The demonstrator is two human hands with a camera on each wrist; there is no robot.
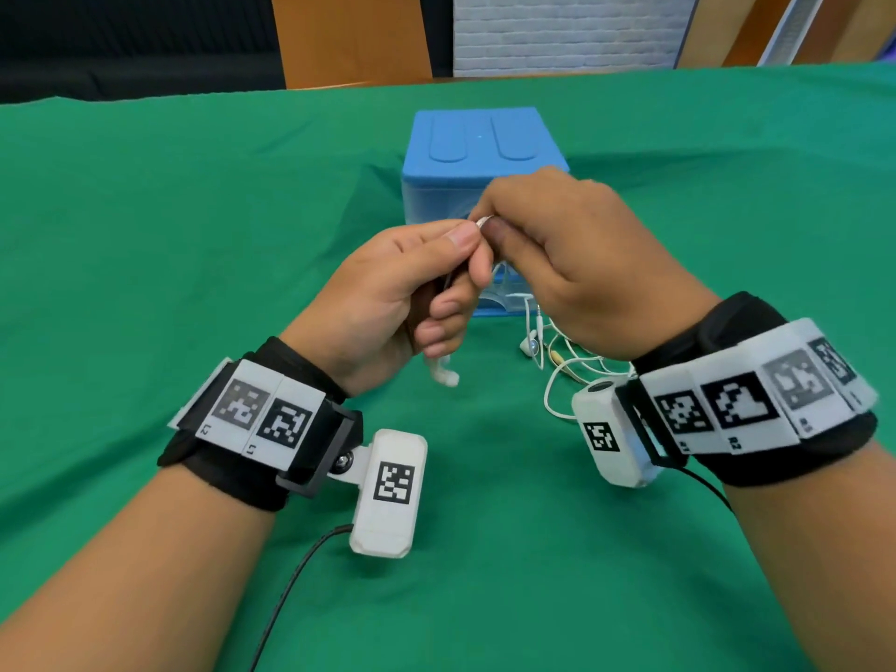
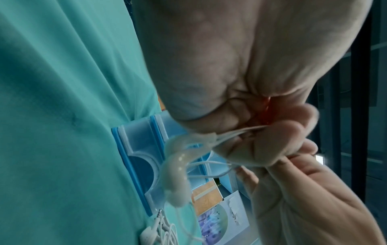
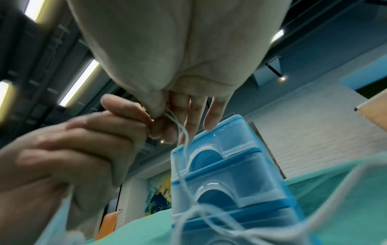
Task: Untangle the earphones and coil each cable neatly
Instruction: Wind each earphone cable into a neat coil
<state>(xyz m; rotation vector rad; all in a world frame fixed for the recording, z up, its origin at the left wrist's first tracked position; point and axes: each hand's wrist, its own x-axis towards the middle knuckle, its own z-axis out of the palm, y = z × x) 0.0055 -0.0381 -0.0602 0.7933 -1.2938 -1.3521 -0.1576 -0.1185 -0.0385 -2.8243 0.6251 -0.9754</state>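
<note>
Head | L hand + R hand both pinch white cable | earbud hangs down

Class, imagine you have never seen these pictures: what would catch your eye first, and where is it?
First, the two hands meeting above the middle of the green tablecloth: the left hand and right hand both pinch a thin white earphone cable, an earbud dangling below the left. Behind them stands a blue drawer box, and a loose white tangle of cable lies under the right wrist.
</note>
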